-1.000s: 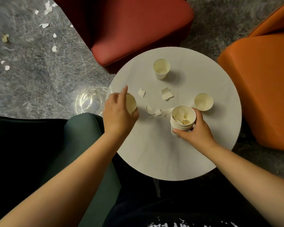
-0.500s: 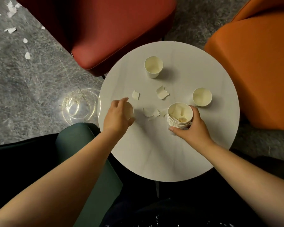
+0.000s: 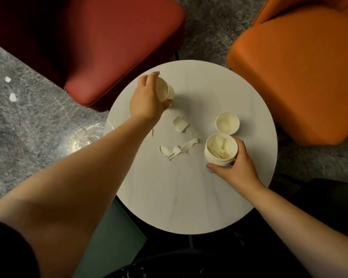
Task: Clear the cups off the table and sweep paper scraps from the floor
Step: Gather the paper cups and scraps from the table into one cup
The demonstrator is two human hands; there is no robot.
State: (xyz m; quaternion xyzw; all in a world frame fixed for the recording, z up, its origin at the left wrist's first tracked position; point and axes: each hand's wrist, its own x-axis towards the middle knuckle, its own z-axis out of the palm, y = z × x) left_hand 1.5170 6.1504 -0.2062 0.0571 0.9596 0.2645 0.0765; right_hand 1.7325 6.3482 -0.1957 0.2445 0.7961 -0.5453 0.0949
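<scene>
On the round white table (image 3: 189, 197) my left hand (image 3: 147, 99) reaches to the far side and grips a tilted paper cup (image 3: 166, 90), its mouth turned to the right. Whether a second cup is nested with it I cannot tell. My right hand (image 3: 235, 167) holds a stack of paper cups (image 3: 220, 151) that stands on the table with paper scraps inside. A single empty cup (image 3: 227, 124) stands upright just beyond the stack. Torn paper scraps (image 3: 180, 123) lie on the table between my hands, and more scraps (image 3: 176, 150) sit left of the stack.
A dark red chair (image 3: 98, 47) stands beyond the table on the left, an orange chair (image 3: 299, 77) on the right, and a green seat (image 3: 109, 237) near my left arm. White paper scraps (image 3: 13, 96) lie on the grey floor at far left.
My left hand moved from the table's near left edge, where it held a cup, to the far cup. My right hand stayed on the stack. The camera shifted forward.
</scene>
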